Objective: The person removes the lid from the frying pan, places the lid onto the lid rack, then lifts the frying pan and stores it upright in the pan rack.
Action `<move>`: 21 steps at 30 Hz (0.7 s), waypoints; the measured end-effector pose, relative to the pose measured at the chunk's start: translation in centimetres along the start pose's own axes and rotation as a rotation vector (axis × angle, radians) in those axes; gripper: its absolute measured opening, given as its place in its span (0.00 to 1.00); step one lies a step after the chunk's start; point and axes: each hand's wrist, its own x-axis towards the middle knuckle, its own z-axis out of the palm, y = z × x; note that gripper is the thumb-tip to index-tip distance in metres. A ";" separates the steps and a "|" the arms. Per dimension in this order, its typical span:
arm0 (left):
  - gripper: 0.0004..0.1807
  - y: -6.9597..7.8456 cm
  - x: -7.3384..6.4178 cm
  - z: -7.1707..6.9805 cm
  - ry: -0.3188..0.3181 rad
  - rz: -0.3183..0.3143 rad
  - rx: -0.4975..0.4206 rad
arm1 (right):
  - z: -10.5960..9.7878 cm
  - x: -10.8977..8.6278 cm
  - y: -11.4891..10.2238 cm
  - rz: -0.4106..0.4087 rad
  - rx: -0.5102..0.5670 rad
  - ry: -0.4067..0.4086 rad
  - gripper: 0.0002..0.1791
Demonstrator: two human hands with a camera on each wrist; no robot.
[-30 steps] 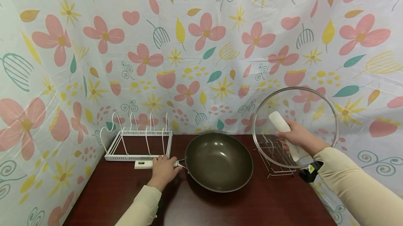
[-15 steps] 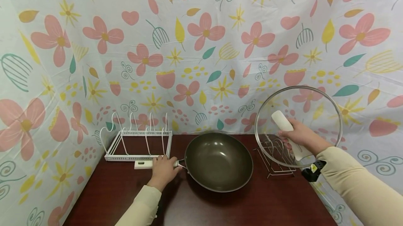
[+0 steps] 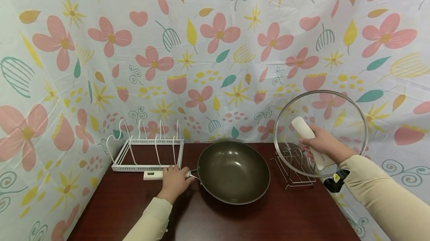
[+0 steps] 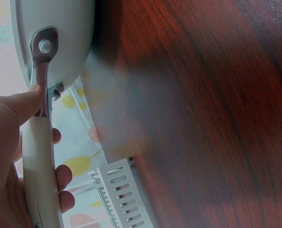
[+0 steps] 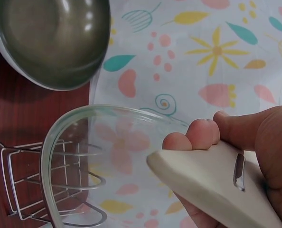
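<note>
Lid (image 3: 336, 116): round clear glass, thin metal rim, thick cream handle with one slot inset in metal. I have it held aloft at the table's right end, handle side facing the head camera. Right hand (image 3: 322, 144): fingers curled round the lid's handle, gripping it.

Pan (image 3: 234, 172): deep, dark brown inside with glossy highlights, pale outside in my left wrist view; cream handle on a metal neck. It is at mid-table, near the back edge. Left hand (image 3: 176, 182): gripping the pan's handle, thumb up against the metal neck, fingertips showing past the far side.

Count: lid, 1; pan, 1; racks, 2 — one white, one bare wire; hands, 2.

Direction: the pan's handle points left, its long axis running across the table. The lid is tilted up on edge; its handle slants from upper left to lower right in my head view.

Outward: the white rack (image 3: 146, 168) is just behind the pan's handle. The wire rack (image 3: 300, 185) shows partly through the glass; I cannot tell whether lid and rack touch. Table (image 3: 208, 222) reddish brown, wood-grained. Flowered cloth (image 3: 235, 67) hangs behind and at the left.
</note>
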 end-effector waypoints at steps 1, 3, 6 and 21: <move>0.24 0.0 0.0 0.0 0.000 0.000 -0.001 | 0.0 0.0 0.0 0.000 0.006 0.002 0.35; 0.24 0.0 0.0 -0.1 0.000 0.001 0.000 | -0.1 -0.1 0.0 0.003 0.017 0.002 0.35; 0.24 0.0 0.0 0.1 -0.002 -0.001 0.004 | -0.2 -0.2 -0.1 0.002 0.012 0.006 0.34; 0.25 -0.1 0.0 0.3 -0.001 -0.006 0.006 | -0.8 -0.4 0.0 0.033 -0.023 0.019 0.37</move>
